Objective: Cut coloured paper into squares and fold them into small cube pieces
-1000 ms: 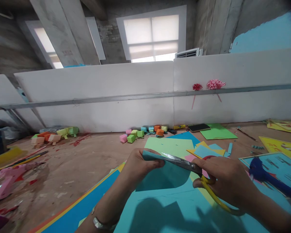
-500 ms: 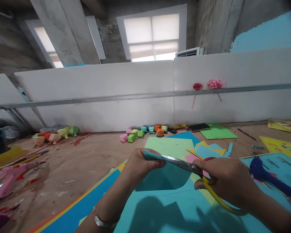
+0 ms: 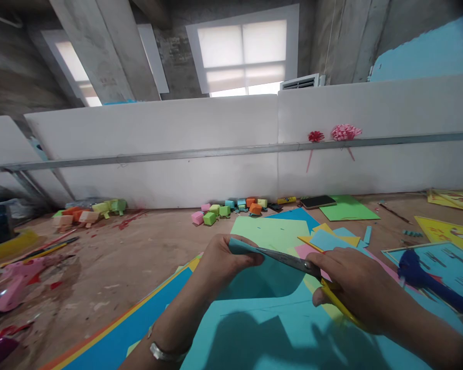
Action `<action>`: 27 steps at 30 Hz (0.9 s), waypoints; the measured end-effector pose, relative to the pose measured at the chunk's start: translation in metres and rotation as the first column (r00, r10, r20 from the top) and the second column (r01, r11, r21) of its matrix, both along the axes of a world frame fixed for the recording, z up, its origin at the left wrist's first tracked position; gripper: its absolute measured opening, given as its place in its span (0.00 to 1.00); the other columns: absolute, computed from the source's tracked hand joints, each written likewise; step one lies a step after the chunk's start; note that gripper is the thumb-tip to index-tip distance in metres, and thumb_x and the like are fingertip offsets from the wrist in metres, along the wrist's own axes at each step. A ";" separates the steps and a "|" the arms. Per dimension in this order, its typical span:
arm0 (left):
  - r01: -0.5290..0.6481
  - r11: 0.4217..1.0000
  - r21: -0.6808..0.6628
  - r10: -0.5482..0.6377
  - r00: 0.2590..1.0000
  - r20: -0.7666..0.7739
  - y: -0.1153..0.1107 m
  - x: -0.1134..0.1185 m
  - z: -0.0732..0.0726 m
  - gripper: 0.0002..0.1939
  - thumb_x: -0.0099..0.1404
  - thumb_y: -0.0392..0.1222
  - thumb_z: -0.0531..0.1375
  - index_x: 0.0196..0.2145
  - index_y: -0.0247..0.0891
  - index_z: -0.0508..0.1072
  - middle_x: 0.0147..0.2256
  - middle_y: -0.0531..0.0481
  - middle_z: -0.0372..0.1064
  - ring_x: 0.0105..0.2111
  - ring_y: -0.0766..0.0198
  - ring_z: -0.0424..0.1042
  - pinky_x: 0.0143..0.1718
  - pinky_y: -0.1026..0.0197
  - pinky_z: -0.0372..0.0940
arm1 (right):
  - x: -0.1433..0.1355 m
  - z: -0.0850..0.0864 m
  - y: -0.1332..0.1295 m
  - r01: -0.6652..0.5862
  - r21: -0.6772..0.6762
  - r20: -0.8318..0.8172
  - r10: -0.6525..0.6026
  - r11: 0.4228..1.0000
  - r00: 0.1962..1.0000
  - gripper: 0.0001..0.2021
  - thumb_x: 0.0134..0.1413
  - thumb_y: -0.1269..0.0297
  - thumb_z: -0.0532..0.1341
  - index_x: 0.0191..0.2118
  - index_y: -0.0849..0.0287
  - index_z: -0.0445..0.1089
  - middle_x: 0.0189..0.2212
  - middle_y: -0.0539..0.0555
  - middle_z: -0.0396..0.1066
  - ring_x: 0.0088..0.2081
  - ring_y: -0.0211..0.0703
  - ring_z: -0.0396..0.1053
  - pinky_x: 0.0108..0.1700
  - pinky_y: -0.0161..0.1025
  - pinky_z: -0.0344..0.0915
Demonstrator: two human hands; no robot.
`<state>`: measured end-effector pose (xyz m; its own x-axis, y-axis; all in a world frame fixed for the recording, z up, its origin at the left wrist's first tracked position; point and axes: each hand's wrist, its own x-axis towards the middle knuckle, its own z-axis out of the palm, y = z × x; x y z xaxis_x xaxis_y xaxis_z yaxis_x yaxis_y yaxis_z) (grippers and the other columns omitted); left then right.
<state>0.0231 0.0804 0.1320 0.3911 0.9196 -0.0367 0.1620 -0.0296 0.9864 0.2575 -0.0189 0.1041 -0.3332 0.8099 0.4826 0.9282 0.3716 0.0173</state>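
My left hand (image 3: 231, 262) is closed on a sheet of blue-green paper (image 3: 268, 280), pinching its upper edge between thumb and fingers. A strip of the sheet curls up over those fingers. My right hand (image 3: 351, 285) grips the yellow handles of a pair of scissors (image 3: 287, 259). The blades point left, nearly closed, with their tips at the paper close to my left thumb. Beneath both hands lies a larger light blue sheet (image 3: 254, 334), with my shadow on it. A pale green sheet (image 3: 270, 226) lies just behind.
Paper scraps (image 3: 335, 236) and a dark blue tool (image 3: 428, 277) lie to the right. Small paper cubes (image 3: 224, 209) and a phone (image 3: 318, 202) sit along the white panel (image 3: 177, 180). A pink glue gun (image 3: 19, 280) and pencils (image 3: 42, 252) are at the left.
The scissor blades have drawn closer together, and the fingers of my right hand have closed in on the handles. My left hand keeps its hold on the paper almost unmoved.
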 end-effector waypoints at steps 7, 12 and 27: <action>-0.012 1.000 0.013 0.012 1.000 -0.001 0.001 0.000 -0.002 0.05 0.39 0.37 0.68 0.20 0.39 0.79 0.20 0.53 0.75 0.23 0.66 0.72 0.27 0.67 0.65 | 0.000 -0.001 -0.002 0.002 -0.026 0.035 -0.001 1.000 0.999 0.22 0.34 0.65 0.77 0.38 0.58 0.70 0.29 0.52 0.74 0.30 0.48 0.71 0.31 0.41 0.61; -0.005 0.998 0.061 0.006 1.000 -0.008 0.001 -0.001 -0.006 0.04 0.40 0.38 0.68 0.19 0.40 0.79 0.19 0.53 0.75 0.23 0.65 0.72 0.25 0.66 0.65 | 0.000 -0.002 -0.001 0.010 -0.011 0.024 -0.010 1.000 1.000 0.28 0.29 0.61 0.78 0.40 0.59 0.70 0.29 0.52 0.73 0.30 0.49 0.71 0.32 0.42 0.63; -0.052 0.978 0.202 0.071 0.993 -0.090 -0.007 0.006 -0.011 0.03 0.43 0.39 0.67 0.21 0.40 0.80 0.20 0.53 0.75 0.23 0.61 0.71 0.23 0.65 0.62 | -0.005 -0.005 -0.001 -0.001 0.052 0.028 -0.001 0.999 1.000 0.30 0.36 0.53 0.75 0.45 0.58 0.68 0.35 0.57 0.72 0.35 0.53 0.70 0.35 0.46 0.64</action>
<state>0.0294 0.0734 0.1210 0.3369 0.9345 0.1149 0.2636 -0.2108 0.9413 0.2529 -0.0194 0.0995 -0.3473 0.7841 0.5143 0.9271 0.3694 0.0629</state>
